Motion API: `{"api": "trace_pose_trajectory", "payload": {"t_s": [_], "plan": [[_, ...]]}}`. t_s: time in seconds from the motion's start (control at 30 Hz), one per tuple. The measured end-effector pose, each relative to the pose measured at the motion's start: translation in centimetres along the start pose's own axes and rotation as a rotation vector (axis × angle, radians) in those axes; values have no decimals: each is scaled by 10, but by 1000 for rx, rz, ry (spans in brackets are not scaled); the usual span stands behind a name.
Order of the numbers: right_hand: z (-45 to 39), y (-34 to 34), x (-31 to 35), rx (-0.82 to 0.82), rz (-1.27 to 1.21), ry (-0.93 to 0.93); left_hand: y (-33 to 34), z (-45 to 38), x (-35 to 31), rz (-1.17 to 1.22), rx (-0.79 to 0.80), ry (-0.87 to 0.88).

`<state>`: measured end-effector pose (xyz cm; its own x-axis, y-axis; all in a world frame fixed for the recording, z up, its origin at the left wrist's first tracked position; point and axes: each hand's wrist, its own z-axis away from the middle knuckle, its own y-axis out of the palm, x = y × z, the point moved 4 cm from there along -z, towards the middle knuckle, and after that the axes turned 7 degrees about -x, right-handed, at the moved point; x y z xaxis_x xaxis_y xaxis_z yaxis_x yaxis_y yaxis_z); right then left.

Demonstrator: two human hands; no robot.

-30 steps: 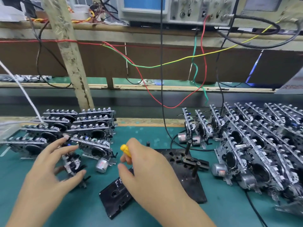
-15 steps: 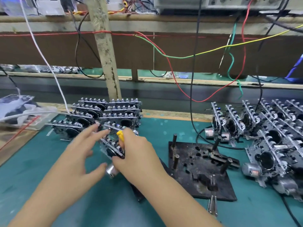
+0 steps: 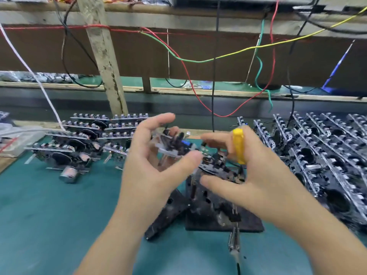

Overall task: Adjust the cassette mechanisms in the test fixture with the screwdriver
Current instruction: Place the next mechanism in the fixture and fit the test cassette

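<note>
Both hands on one cassette mechanism (image 3: 174, 145) over test fixture (image 3: 218, 207): left hand (image 3: 151, 161) cradles edges, right hand (image 3: 256, 175) grip pinches it w/ screwdriver (image 3: 238, 143) tucked — prob. light, stiff, fiddly, hold frame edges.

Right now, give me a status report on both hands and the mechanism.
Left hand holds a cassette mechanism above the test fixture. Right hand steadies it, yellow screwdriver tucked in its grip. Mechanism not seated. Image blurred.

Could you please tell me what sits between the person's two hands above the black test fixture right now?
In the head view, a motion-blurred cassette mechanism is held between the left hand and right hand, above the test fixture.
</note>
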<state>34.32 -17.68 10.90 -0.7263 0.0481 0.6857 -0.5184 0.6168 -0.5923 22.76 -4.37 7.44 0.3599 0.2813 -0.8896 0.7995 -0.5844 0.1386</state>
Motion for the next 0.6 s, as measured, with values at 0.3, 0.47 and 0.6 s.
{"api": "trace_pose_trajectory", "payload": {"t_s": [0.3,0.47,0.6], "plan": [[-7,-25,-40,222,89,183,38,-3,18,-41,404,-55],[-18,-16,-66,289,473,100,20,-19,39,-594,553,-30],[-18,-5,-82,348,552,83,14,-24,51,-756,655,-57]]}}
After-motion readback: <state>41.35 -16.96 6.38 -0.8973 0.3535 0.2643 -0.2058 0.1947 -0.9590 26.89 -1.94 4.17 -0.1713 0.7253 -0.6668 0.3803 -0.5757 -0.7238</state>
